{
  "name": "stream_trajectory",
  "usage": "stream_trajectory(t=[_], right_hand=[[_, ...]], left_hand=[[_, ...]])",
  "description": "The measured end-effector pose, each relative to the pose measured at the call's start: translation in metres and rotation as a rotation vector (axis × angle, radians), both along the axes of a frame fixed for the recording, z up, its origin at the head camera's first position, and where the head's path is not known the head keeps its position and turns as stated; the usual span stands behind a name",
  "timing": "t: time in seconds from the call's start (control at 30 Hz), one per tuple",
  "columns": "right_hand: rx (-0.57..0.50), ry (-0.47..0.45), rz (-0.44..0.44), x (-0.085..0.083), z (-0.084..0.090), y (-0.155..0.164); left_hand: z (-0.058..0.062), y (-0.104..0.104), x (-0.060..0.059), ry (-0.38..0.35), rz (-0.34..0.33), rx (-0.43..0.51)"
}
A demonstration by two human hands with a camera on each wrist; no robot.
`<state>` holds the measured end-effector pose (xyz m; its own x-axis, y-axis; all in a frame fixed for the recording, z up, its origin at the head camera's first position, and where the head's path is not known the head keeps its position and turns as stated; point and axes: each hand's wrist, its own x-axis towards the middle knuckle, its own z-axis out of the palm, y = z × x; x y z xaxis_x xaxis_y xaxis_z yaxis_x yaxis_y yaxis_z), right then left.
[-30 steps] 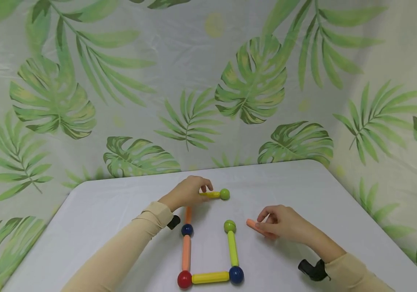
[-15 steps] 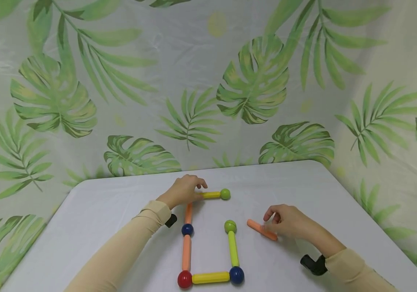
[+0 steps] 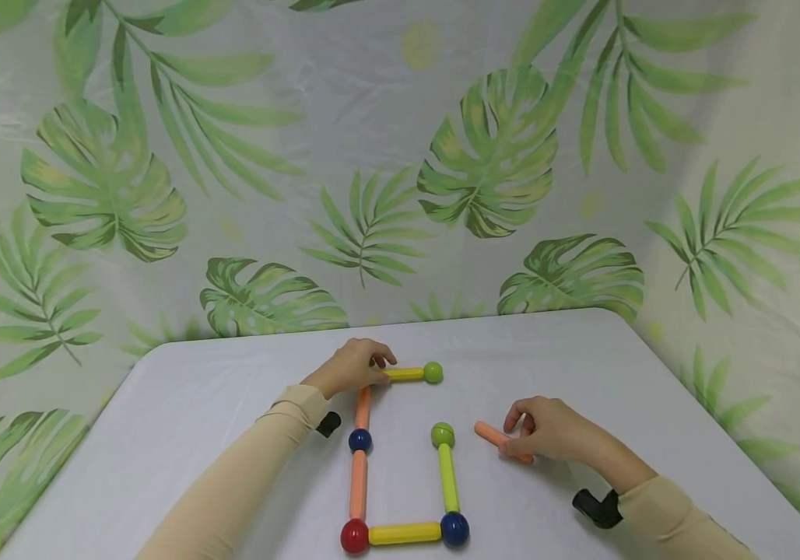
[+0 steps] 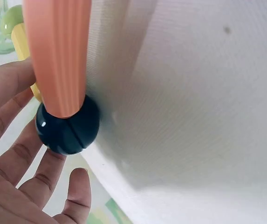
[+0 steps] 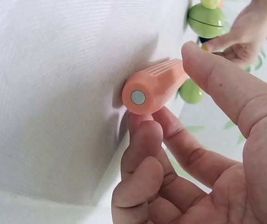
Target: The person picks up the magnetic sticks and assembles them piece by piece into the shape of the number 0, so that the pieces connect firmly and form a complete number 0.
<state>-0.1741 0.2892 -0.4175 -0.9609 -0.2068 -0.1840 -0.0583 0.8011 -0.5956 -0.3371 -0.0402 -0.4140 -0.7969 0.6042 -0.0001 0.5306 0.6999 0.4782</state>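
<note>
In the head view, my left hand (image 3: 354, 367) is at the far left corner of a figure of magnetic rods and balls. Its thumb and fingers curl about a dark blue ball (image 4: 68, 128) there, which joins an orange rod (image 4: 61, 56) and a yellow rod (image 3: 405, 374). A green ball (image 3: 433, 372) caps the yellow rod's right end. To the right, my right hand (image 3: 547, 428) has its thumb and fingertips on either side of a loose orange rod (image 5: 154, 86) lying on the table. A metal disc shows in that rod's end.
On the white table (image 3: 267, 505), the figure runs on through another blue ball (image 3: 360, 440), a red ball (image 3: 354, 536), a yellow rod (image 3: 405, 533) and a lime rod (image 3: 447, 476) topped by a green ball (image 3: 443, 435). A leaf-printed curtain (image 3: 365, 155) hangs behind.
My left hand has slid left along the yellow rod to the corner. My right hand loosened from the loose orange rod, leaving it on the table, then brought its thumb back onto it.
</note>
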Motion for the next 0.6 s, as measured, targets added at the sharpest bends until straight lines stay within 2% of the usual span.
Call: stream_trajectory(t=[0.3,0.6], right_hand=[[-0.030,-0.032,0.009,-0.001,-0.002,-0.002],[-0.069,-0.030,0.023,-0.009,-0.001,-0.002]], left_hand=[[-0.011,-0.005,-0.011,-0.093,0.024,0.067],[-0.012,-0.008,-0.010,-0.104,0.019,0.116]])
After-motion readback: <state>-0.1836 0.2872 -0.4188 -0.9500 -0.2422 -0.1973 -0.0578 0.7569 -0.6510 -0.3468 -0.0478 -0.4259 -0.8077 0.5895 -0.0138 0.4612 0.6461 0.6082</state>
